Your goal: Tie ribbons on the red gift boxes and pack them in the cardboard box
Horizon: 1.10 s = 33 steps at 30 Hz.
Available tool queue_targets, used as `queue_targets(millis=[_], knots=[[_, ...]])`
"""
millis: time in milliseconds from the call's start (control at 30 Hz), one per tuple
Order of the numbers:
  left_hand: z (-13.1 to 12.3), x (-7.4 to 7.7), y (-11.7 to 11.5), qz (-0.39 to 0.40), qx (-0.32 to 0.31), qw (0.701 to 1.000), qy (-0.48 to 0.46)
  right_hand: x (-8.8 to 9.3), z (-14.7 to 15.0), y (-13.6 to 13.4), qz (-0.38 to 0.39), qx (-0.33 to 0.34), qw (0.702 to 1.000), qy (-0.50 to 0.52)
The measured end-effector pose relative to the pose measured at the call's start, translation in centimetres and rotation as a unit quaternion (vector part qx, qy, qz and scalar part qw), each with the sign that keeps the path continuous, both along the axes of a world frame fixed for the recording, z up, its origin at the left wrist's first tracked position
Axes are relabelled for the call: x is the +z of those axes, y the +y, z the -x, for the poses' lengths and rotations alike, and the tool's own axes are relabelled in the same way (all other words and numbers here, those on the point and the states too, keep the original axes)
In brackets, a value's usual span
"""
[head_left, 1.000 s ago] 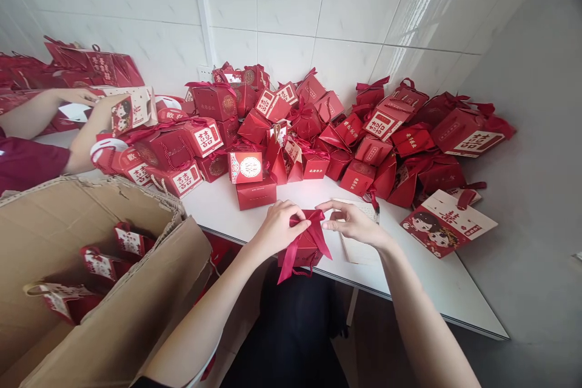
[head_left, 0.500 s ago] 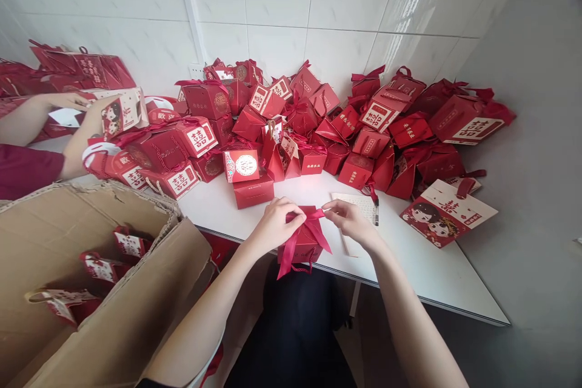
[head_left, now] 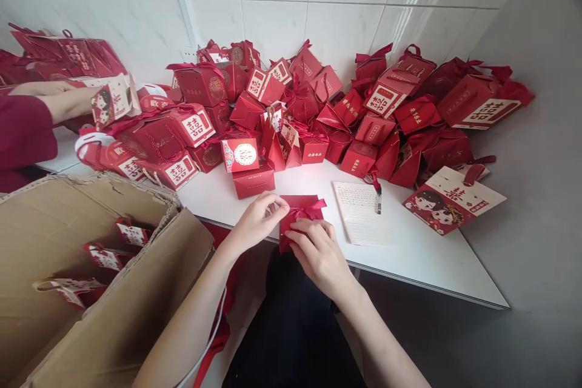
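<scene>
A small red gift box [head_left: 300, 201] stands at the table's front edge, with a red satin ribbon [head_left: 310, 208] tied in a bow at its top. My left hand [head_left: 261, 221] is closed in a pinch on the bow's left loop. Across the front of the box lies my right hand [head_left: 321, 251], its fingers curled over the area below the knot. The back of that hand hides what its fingertips hold, and the ribbon's tails are out of sight there.
Many red gift boxes [head_left: 313, 148] are heaped along the wall. An open notebook [head_left: 364, 218] with a pen [head_left: 378, 200] lies to the right, near a printed card box [head_left: 448, 203]. A cardboard carton [head_left: 150, 260] stands left; a co-worker's arm [head_left: 68, 103] reaches in beyond it.
My right hand has moved from the bow's right loop down and left over the box front. My left hand has shifted slightly left. The co-worker's arm has changed position.
</scene>
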<state>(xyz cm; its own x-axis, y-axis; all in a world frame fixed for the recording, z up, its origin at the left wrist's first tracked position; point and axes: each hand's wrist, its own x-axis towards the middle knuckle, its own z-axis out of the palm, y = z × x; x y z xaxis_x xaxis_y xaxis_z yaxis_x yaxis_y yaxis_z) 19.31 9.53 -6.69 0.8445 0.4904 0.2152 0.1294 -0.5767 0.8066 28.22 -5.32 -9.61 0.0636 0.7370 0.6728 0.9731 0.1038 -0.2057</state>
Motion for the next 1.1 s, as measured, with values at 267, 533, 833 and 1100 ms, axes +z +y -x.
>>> queue_targets(millis=[267, 533, 833, 1100], knots=[[-0.3, 1.5, 0.8, 0.029, -0.042, 0.998, 0.033, 0.0, -0.6, -0.2, -0.058, 0.054, 0.99, 0.116], [-1.7, 1.6, 1.3, 0.304, -0.09, 0.948, 0.035, -0.1, -0.6, -0.1, -0.058, 0.059, 0.984, 0.156], [-1.3, 1.2, 2.5, 0.126, -0.056, 0.99, 0.03, -0.5, -1.1, -0.4, -0.06, 0.108, 0.974, 0.189], [-0.7, 1.4, 0.1, -0.218, -0.009, 0.976, -0.009, -1.1, -0.3, -0.4, -0.122, 0.044, 0.988, 0.082]])
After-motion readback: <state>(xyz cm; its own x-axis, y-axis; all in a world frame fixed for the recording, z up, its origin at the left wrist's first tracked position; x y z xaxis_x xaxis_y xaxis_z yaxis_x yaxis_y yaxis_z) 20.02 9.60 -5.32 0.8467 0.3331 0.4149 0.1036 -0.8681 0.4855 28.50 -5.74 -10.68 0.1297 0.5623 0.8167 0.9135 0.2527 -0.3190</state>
